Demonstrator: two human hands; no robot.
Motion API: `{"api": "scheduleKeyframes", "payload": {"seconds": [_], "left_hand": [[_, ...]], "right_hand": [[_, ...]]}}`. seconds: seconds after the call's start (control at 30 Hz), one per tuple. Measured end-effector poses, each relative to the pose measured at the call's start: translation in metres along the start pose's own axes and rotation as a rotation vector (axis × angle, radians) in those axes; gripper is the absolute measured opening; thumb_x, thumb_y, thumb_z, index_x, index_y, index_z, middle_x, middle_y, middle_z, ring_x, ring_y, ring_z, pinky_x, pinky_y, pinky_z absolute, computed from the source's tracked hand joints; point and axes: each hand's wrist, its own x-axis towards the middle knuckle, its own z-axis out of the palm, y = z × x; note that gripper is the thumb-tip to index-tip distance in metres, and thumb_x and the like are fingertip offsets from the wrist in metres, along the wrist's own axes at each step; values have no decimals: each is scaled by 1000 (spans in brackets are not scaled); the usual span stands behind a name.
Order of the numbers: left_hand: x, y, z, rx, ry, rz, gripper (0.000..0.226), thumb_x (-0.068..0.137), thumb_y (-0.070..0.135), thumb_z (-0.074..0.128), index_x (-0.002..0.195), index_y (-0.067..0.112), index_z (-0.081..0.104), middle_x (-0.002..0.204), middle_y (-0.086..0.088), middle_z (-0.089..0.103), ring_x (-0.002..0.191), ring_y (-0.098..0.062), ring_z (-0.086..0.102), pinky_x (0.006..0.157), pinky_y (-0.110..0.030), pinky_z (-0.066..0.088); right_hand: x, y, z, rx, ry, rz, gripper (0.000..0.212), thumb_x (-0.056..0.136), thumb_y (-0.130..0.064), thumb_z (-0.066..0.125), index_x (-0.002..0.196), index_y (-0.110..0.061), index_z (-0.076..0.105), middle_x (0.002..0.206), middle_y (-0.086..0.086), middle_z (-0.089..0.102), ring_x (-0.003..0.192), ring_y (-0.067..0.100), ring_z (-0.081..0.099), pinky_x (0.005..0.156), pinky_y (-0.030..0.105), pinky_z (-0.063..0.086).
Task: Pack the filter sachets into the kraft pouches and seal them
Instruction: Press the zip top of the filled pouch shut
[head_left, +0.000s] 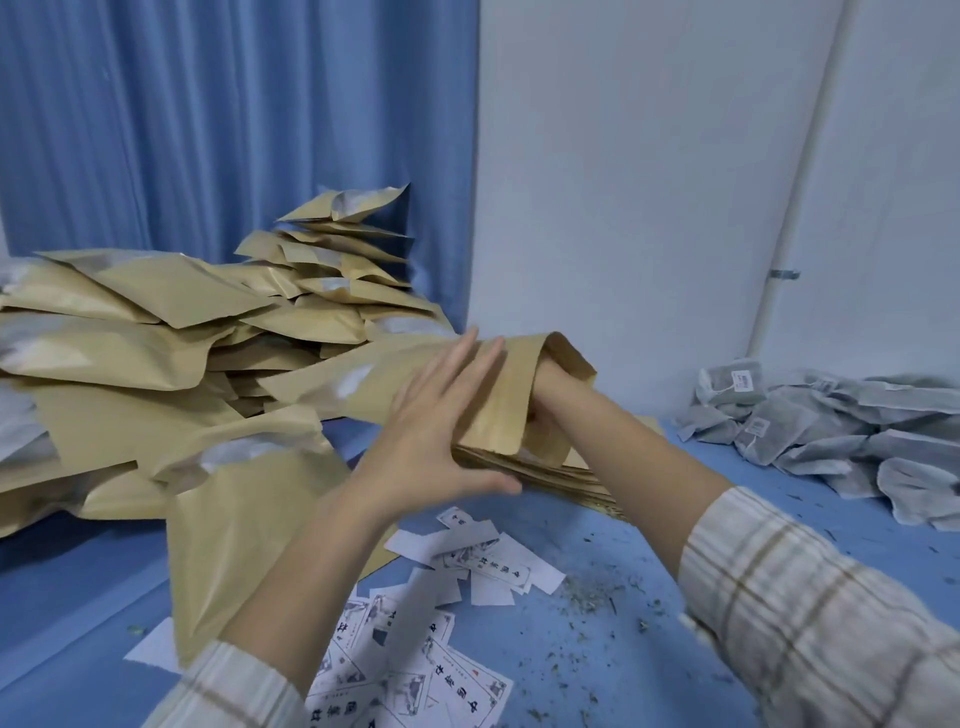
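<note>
A person's left hand (436, 426), fingers straight and spread, presses flat against a kraft pouch (498, 384) held above a blue table (649, 545). The right hand (545, 410) reaches inside the pouch's open mouth; its fingers are hidden. Grey filter sachets (831, 431) lie heaped at far right, filled pouches (182, 332) piled at left, and printed labels (441, 623) scattered nearby.

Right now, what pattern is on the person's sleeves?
A cream plaid with tan and grey lines on the sleeves, seen in the head view.
</note>
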Motion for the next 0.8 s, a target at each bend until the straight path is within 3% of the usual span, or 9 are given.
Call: {"api": "scheduleKeyframes", "payload": {"seconds": [0.1,0.17,0.27,0.4,0.5,0.57,0.67,0.7,0.8], "left_hand": [[9,-1,1,-79,195,37,73,80,15,75,143,22,38,149,4,37,139,-11,33,113,-36,29],[12,-4,-1,-251,261,-36,60,83,8,69,136,28,48,136,14,52,127,0,45,107,-24,36],[13,-6,-10,-414,270,-180,40,86,19,66,109,51,57,96,40,62,94,23,52,80,0,36],[17,1,-16,-504,281,-184,8,83,41,60,87,48,62,79,35,64,78,16,56,70,-6,40],[21,11,-17,-557,328,-130,18,89,31,60,80,45,64,74,31,65,73,14,55,67,-5,39],[24,14,-18,-556,316,-130,28,90,26,58,73,47,65,69,30,64,70,14,55,65,-4,38],[25,12,-24,-576,341,-189,31,92,22,57,64,34,64,56,26,59,57,12,53,55,-3,37],[26,10,-28,-608,361,-218,25,92,22,58,70,32,65,58,27,61,58,12,55,54,-3,38],[31,8,-37,-683,396,-272,13,89,24,62,77,27,66,62,25,65,60,12,59,53,-3,41]], "right_hand": [[-7,-11,-11,42,83,-69,24,93,-12,48,69,-12,50,62,3,57,54,14,54,50,20,44],[-11,-7,-21,-85,187,-242,9,88,-18,54,85,-11,60,73,-3,63,65,12,58,50,16,41],[-19,-9,-44,-493,90,-510,13,83,-30,62,95,-35,63,84,-23,55,84,5,49,63,4,35],[-25,-17,-52,-756,-71,-555,28,83,-16,54,78,-42,63,104,-12,62,97,13,53,80,23,43],[-23,-17,-46,-673,28,-366,16,89,-32,48,91,-32,64,96,-11,58,95,13,50,82,25,39],[-19,-10,-42,-736,-72,-234,10,93,-30,47,87,-28,55,91,-8,50,97,12,43,84,23,32],[-24,-12,-44,-655,-247,-230,34,99,-35,39,132,-31,44,132,-6,41,125,12,31,99,25,21],[-28,-17,-48,-601,-248,-267,34,99,-37,36,131,-34,45,129,-9,41,123,10,32,96,22,21],[-37,-32,-66,-564,-125,-510,24,94,-25,46,82,-37,62,84,-23,55,89,2,49,72,9,34]]}}
